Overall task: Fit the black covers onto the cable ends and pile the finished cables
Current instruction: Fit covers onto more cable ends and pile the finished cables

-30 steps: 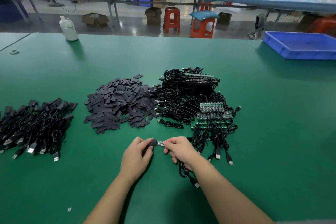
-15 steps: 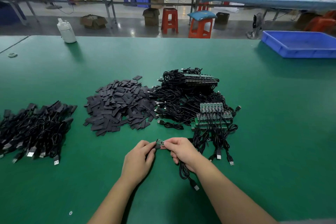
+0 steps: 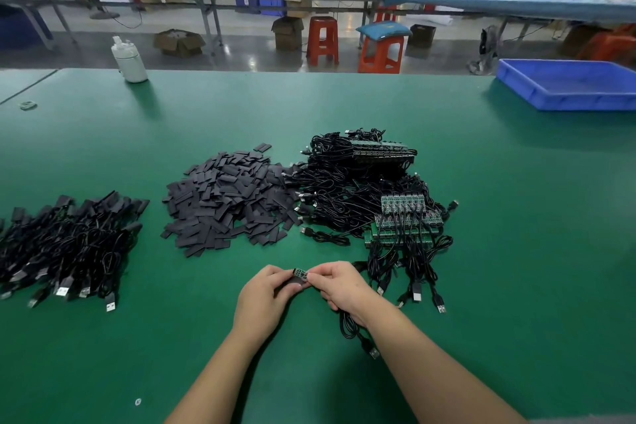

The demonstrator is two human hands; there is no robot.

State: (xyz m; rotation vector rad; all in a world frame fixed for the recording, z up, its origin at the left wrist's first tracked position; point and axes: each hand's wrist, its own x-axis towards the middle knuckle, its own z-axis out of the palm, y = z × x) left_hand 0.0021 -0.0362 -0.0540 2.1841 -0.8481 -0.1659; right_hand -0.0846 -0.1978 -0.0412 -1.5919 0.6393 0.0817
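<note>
Right at the near middle of the green bench (image 3: pixel 516 217) the two hands meet over one small part. The left hand (image 3: pixel 263 299) has its fingers curled round a black cover (image 3: pixel 292 280), holding it from the left, while the right hand (image 3: pixel 340 284) pinches the little green circuit board (image 3: pixel 300 273) at the cable's end between thumb and fingertips. Board and cover touch — the board's tip shows just above the cover's edge, though how far it sits inside I cannot tell. So both grips are clamped: the left on the cover, the right on the board end. From under the right hand the held cable (image 3: pixel 347 327) loops down across the bench and ends in a USB plug (image 3: pixel 373 352) near the right forearm.

Behind the hands lies the heap of loose black covers (image 3: pixel 223 203), flat dark rectangles piled thick. Just beside it to the right sits the tangle of unfinished cables (image 3: pixel 358 196), with rows of green boards (image 3: pixel 402 220) among them and plugs trailing toward the near edge. Well apart, at the far left, is the pile of finished cables (image 3: pixel 65 244) — covered ends pointing away, silver plugs toward the person.

At the bench's far side stand a white bottle (image 3: pixel 129 60) on the left and a blue tray (image 3: pixel 564 86) on the right. Orange stools (image 3: pixel 323 39) stand on the floor beyond.
</note>
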